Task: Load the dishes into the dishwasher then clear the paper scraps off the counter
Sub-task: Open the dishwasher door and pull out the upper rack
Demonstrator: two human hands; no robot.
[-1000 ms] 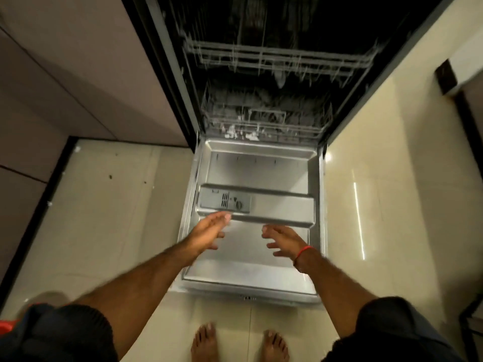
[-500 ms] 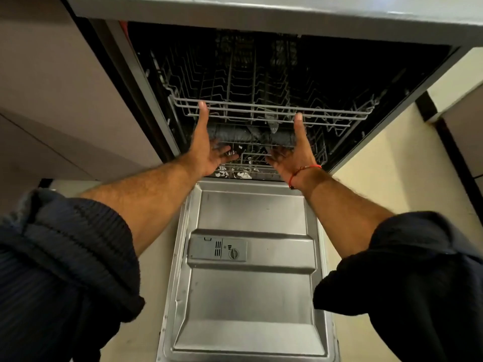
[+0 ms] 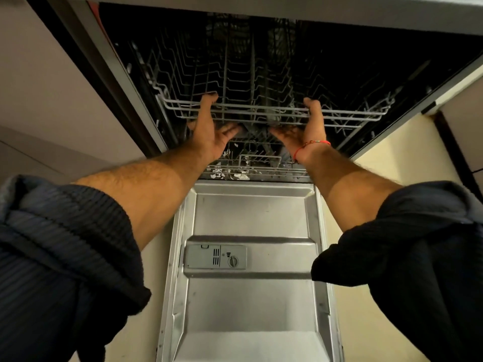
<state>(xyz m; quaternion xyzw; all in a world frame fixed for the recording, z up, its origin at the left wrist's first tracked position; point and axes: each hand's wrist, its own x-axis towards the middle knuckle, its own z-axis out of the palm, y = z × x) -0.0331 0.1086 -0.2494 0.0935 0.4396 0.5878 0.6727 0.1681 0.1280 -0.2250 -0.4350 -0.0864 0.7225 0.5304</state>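
Both grips are clamped onto the front rail of the upper rack (image 3: 271,111) of the dishwasher (image 3: 392,74). The left hand (image 3: 211,131) is hooked over the rail near its left end, fingertips curled over the top wire, thumb spread out underneath toward the middle. The right hand (image 3: 305,129) is wrapped the same way further right on that rail, thumb also splayed inward below it, a red bracelet (image 3: 311,146) seen at the wrist. So neither grip is spread flat, the fingers are folded round the wire.

Compared with half a second back, the fingers were stretched straight up against the rail; now they're bent over it, and the rack front looks pulled a bit nearer to the camera.

Below the upper rack the lower rack (image 3: 251,169) is seen, with some white bits in it, too small to be identified. Under that, the open door (image 3: 251,309) is laid flat, the detergent dispenser (image 3: 215,256) set in its middle. No dishes can be made out in the upper rack, and the desk edge (image 3: 339,11) is visible just above it
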